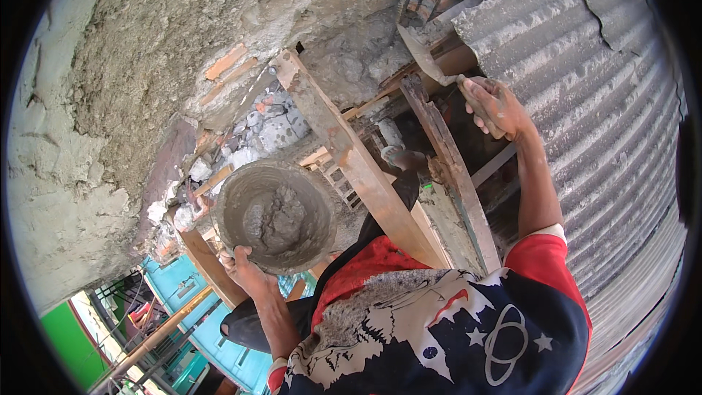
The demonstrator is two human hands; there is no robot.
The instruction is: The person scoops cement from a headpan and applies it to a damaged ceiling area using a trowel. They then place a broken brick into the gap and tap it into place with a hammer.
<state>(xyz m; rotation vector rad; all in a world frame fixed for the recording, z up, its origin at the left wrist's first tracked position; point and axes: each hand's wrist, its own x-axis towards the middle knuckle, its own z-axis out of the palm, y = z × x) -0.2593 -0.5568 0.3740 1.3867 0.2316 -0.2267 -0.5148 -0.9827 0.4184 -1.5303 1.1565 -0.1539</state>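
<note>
The left hand (245, 271) grips the near rim of a round mortar pan (274, 216), fingers curled under it, a lump of wet mortar (274, 221) lying in its middle. The right hand (497, 106) is closed around the handle of a trowel (428, 58), whose blade points at the rough plastered wall (146, 66) beside the corrugated sheet (585, 88). Held only at one edge, the pan could tip and spill mortar to the ground below the wooden planks (351, 153).
</note>
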